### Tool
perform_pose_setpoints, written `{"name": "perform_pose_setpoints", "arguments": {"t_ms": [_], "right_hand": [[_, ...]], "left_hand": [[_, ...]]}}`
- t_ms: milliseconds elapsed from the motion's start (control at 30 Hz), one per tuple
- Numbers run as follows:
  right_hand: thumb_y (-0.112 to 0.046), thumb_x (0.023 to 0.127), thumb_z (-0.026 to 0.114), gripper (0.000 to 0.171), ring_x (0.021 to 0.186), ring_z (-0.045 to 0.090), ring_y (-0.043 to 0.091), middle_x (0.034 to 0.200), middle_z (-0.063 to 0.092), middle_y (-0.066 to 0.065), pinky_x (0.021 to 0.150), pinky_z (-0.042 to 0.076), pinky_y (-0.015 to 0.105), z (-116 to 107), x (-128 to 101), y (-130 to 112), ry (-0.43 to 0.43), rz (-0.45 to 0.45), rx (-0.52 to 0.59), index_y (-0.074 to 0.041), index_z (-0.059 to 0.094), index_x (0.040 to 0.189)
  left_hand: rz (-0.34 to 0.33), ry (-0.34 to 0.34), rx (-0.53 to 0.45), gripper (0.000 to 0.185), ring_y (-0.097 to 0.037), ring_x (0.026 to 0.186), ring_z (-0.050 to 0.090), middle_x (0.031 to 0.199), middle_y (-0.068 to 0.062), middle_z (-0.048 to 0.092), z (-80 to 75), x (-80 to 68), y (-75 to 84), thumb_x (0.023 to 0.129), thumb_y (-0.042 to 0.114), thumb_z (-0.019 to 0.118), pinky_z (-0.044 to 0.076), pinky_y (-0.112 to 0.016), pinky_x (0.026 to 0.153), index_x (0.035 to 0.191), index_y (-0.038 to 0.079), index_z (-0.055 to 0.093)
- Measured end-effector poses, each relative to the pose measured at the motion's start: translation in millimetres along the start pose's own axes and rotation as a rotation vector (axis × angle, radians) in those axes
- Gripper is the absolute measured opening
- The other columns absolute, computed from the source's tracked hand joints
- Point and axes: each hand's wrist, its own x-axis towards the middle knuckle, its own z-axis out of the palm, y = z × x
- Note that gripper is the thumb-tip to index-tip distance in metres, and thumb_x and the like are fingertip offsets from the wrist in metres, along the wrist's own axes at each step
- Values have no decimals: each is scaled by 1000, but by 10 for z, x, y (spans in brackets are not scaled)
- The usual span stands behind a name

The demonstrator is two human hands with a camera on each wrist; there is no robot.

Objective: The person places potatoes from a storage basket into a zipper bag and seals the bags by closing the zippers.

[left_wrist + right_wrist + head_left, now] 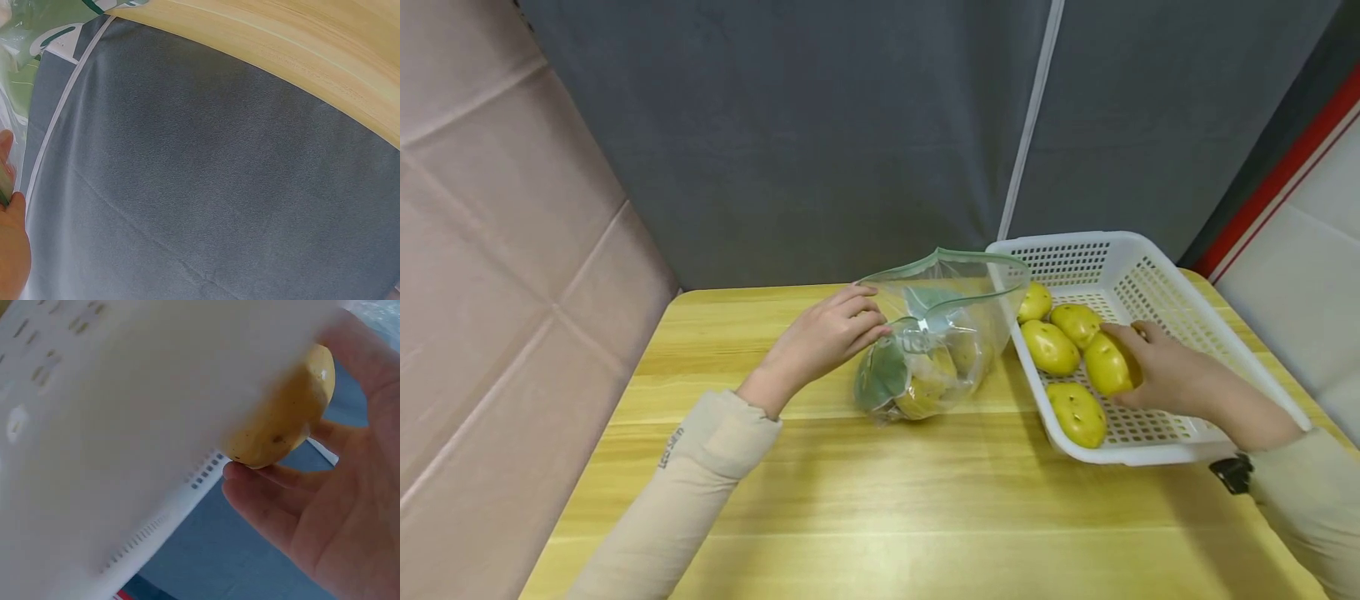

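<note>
A clear zip bag (951, 333) with a green rim stands mouth up on the table, yellow potatoes (925, 392) showing through its side. At the bag's left edge, my left hand (835, 325) pinches the rim between thumb and fingers; the left wrist view catches only part of this hand (12, 250). To the right, my right hand (1176, 375) reaches into a white plastic basket (1213, 333) and grips a yellow potato (1105, 365). The right wrist view shows the fingers curled around that potato (281, 419), with the basket wall (125, 425) covering part of it.
Several more potatoes (1077, 414) lie along the left side inside the basket. The wooden table (880, 508) extends in front of the bag and basket. A grey cloth panel (790, 150) rises behind, and a pinkish covered wall (505, 250) stands on the left.
</note>
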Motion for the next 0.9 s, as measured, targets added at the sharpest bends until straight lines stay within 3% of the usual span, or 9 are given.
{"name": "perform_pose_setpoints", "arguments": {"t_ms": [300,667,900], "right_hand": [[-28,66,84,93,96,55,55,125,37,44,71,53,63,-140,-47,-194,189,-58,-7,1,35,139],[-26,60,89,94,86,58,43,123,43,35,59,55,55,-370,-136,-488,393,-110,-48,-3,40,137],[-19,55,91,97,95,53,51,126,44,37,70,52,64,-556,-150,-666,506,-148,-33,0,42,136]], "left_hand": [[6,19,-25,9,-22,113,61,92,0,70,23,1,-7,87,20,68,46,-32,108,89,11,70],[22,65,-33,15,-24,113,61,90,-1,71,24,7,-18,92,22,62,46,-34,107,89,9,70],[-2,78,-83,13,-25,114,61,96,-5,71,-12,37,21,89,17,65,47,-33,107,91,7,72]]}}
